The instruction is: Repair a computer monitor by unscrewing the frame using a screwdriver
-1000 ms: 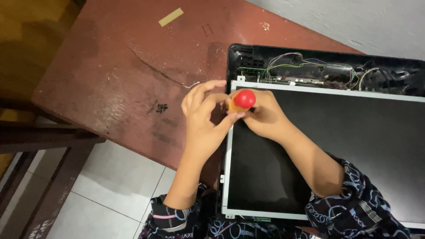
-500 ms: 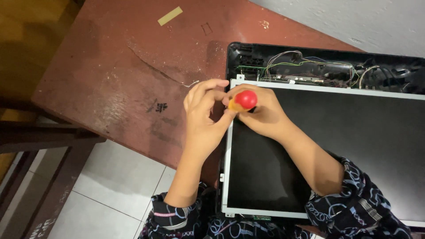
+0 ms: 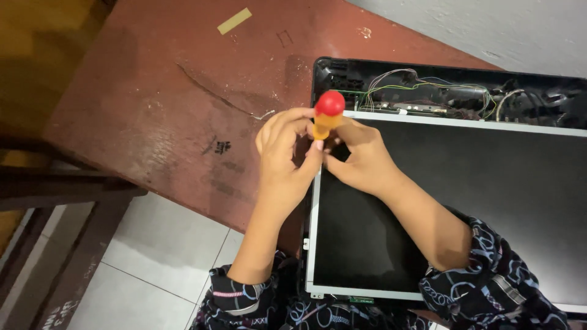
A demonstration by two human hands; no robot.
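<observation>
From my feed, the far left is just the dark chair (image 3: 67, 183) and pale tiles (image 3: 159, 256) below the table (image 3: 153, 110), whose red-brown top carries a strip of tape (image 3: 234, 21) and a long crack (image 3: 214, 98).

Moving in, my left hand (image 3: 284, 159) sits at the table's edge, fingers curled round the lower part of the screwdriver (image 3: 327, 113); it is closed on the tool, thumb side toward the panel. Half a second back the red cap faced the camera almost squarely, hiding the orange handle. Now the cap has tipped up and away and the orange handle shows beneath it, so the tool has been re-angled or lifted a little. Both hands have also shifted slightly. I read that as the driver being reset on, or drawn off, a fastener at the frame corner; the tip itself is hidden behind the fingers, so I cannot tell which.

My right hand (image 3: 361, 162) pinches the shaft from the other side, closed, resting over the screen (image 3: 458, 214).

Further right, the dark screen lies flat in its metal frame, still seated, with loose wires (image 3: 428, 88) in the open casing (image 3: 330, 73) above it.
</observation>
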